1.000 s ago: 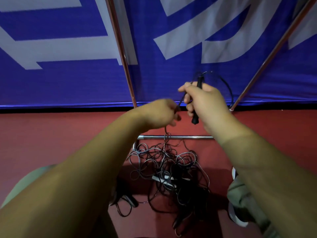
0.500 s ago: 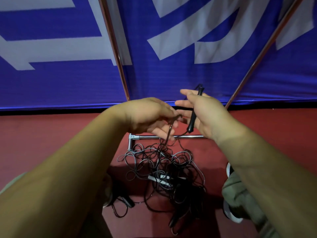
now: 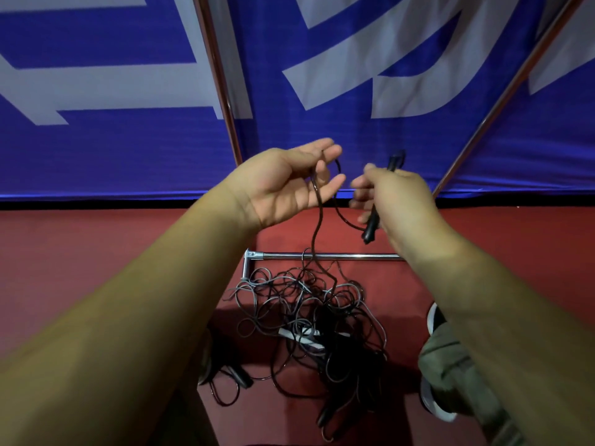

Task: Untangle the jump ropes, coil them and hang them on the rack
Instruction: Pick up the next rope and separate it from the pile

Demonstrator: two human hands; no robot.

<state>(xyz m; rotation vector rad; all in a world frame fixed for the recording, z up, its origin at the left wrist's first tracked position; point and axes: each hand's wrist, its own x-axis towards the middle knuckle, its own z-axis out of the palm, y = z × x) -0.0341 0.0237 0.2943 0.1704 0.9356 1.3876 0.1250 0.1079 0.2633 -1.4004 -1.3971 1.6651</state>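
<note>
A tangled pile of thin black and grey jump ropes point(image 3: 309, 317) lies on the red floor below my hands. My right hand point(image 3: 396, 194) grips a black handle point(image 3: 372, 226) that points down. From that handle a black cord point(image 3: 317, 220) loops up over the fingers of my left hand point(image 3: 289, 185), which is palm up with straight fingers, and then drops into the pile. The rack's metal base bar point(image 3: 328, 255) runs across the floor behind the pile, and its two copper-coloured posts rise against the banner.
A blue banner with white shapes point(image 3: 128, 140) fills the background. My shoes point(image 3: 434, 320) and trouser leg point(image 3: 450, 375) stand right of the pile. Another black handle point(image 3: 238, 376) lies at the pile's left.
My left hand turned palm up, spread its fingers and rose with the cord draped over them. My right hand stayed on the handle and the two hands moved slightly apart.
</note>
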